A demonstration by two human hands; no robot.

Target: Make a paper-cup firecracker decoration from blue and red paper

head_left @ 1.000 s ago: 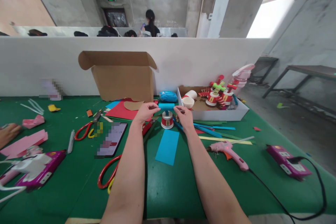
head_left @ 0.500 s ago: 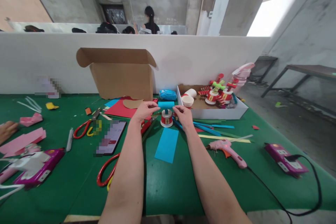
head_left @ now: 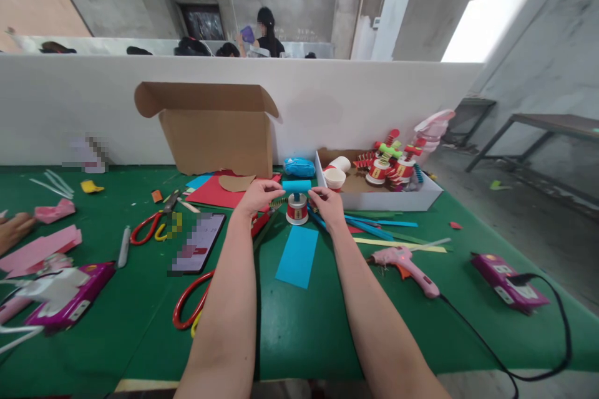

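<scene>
Between my hands is a rolled blue paper tube [head_left: 296, 187], lying level on top of a short blue stem above an upturned red and white paper cup [head_left: 297, 211]. My left hand [head_left: 256, 198] pinches the tube's left end, and my right hand [head_left: 327, 204] pinches its right end. Springy folded paper strips stick out at both sides of the cup, partly hidden by my fingers. A flat blue paper rectangle [head_left: 297, 257] lies on the green table in front of the cup.
A white box [head_left: 388, 201] at right holds cups and finished paper figures. A pink glue gun [head_left: 407, 267] trails a black cord to a purple power strip [head_left: 508, 283]. Scissors [head_left: 152, 224], a phone [head_left: 199, 244] and red paper [head_left: 213, 192] lie left. Another person's hand [head_left: 16, 230] is far left.
My hands and the blue tube stay nearly still over the cup. In the background, a person now holds up a purple object.
</scene>
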